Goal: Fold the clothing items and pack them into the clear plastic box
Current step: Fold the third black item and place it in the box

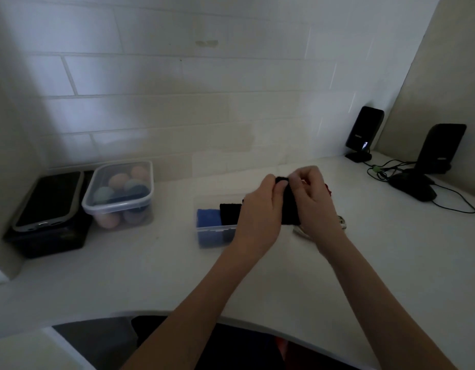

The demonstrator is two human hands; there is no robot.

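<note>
At the far left of the white desk (pixel 151 268) a phone (pixel 48 200) lies on a dark box, beside a lidded tub (pixel 119 193) of coloured balls. Near the middle, the clear plastic box (pixel 213 231) holds a blue roll (pixel 208 217) and a black folded piece (pixel 229 213). Just above it, the left hand (pixel 260 212) and the right hand (pixel 315 201) both pinch the top edge of a black cloth (pixel 289 206). Two black speakers (pixel 364 132) stand far right.

lidded tub of coloured balls (pixel 119 194) | phone (pixel 48 200) on black box (pixel 48 243) | two black speakers (pixel 364 133), cables
</note>
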